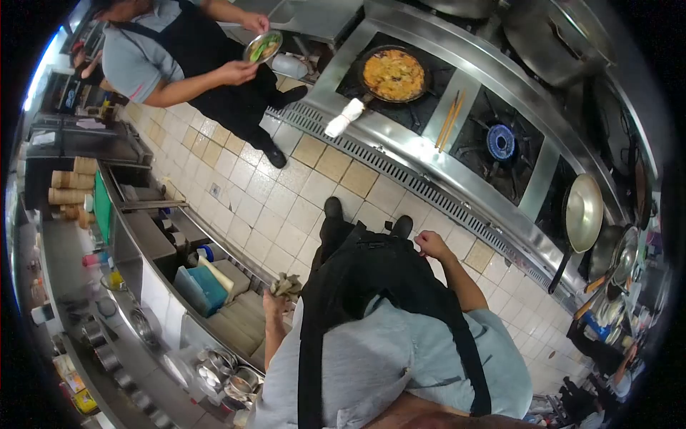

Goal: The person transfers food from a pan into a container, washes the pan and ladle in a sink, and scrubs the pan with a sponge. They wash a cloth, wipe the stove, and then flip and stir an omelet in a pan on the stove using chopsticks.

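My left hand (274, 305) is closed around a crumpled greyish cloth (287, 285), beside the counter on the left. My right hand (431, 244) hangs by my side near the stove front, its fingers curled, with nothing visible in them. On the stove ahead sits a frying pan (426, 87) holding a browned, yellow-orange egg-like cake (393, 74). White cloth (345, 118) wraps the pan's handle. Long cooking chopsticks (450, 121) lie on the steel strip between burners. To their right, a blue flame burns on a bare burner (501, 142).
A co-worker (193, 57) stands ahead left, holding a metal bowl (263, 47) with green vegetables. An empty frying pan (584, 214) rests at the stove's right, its handle jutting over the edge. Left, the counter (136, 243) carries bamboo steamers (71, 187) and metal bowls (214, 368).
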`<state>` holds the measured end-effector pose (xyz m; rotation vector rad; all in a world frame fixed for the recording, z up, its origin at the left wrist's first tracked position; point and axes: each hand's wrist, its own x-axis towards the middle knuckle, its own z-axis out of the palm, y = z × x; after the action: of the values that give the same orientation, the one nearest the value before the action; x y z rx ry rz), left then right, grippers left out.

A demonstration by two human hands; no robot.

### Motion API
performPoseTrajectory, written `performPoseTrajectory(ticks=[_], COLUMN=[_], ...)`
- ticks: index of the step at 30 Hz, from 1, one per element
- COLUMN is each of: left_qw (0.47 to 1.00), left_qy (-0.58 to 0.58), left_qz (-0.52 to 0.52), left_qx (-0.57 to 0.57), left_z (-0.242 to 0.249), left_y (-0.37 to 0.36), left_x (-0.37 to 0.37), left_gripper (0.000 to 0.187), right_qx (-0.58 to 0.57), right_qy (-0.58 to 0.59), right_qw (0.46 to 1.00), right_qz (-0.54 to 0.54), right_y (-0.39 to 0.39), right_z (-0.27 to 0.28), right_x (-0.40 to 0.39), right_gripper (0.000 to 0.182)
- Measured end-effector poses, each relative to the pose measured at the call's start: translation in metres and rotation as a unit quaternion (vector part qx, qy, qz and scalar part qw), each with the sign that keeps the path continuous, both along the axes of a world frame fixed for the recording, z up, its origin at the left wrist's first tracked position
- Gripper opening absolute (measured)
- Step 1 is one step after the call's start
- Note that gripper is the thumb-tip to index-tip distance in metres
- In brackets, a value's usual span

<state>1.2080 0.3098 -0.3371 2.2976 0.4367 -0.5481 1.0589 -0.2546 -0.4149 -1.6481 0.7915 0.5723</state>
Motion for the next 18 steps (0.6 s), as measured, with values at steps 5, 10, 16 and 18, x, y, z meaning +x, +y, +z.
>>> performPoseTrajectory(ticks=[5,10,16,18], left_qw=[0.984,0.982,0.898,0.875], left_qy=[0.035,-0.065,0.054,0.093], left_qz=[0.053,-0.175,-0.317,-0.330], left_qx=[-0.165,-0.003,-0.299,-0.342], left_z=[0.015,0.087,0.159,0.191], left_y=[-0.023,-0.096,-0.138,-0.155], left_x=[0.090,0.209,0.337,0.366], left_gripper=[0.051,0.057,0.061,0.063], right_qx=[-0.008,-0.018,0.061,0.133], right_qy=[-0.025,-0.047,-0.178,-0.208], right_qw=[0.999,0.993,0.982,0.968], right_qz=[0.030,0.108,0.025,-0.038], right_y=[0.019,0.067,0.146,0.155], right_z=[0.030,0.082,0.133,0.151], right_x=[0.076,0.198,0.372,0.414], right_gripper=[0.031,0.032,0.041,0.047])
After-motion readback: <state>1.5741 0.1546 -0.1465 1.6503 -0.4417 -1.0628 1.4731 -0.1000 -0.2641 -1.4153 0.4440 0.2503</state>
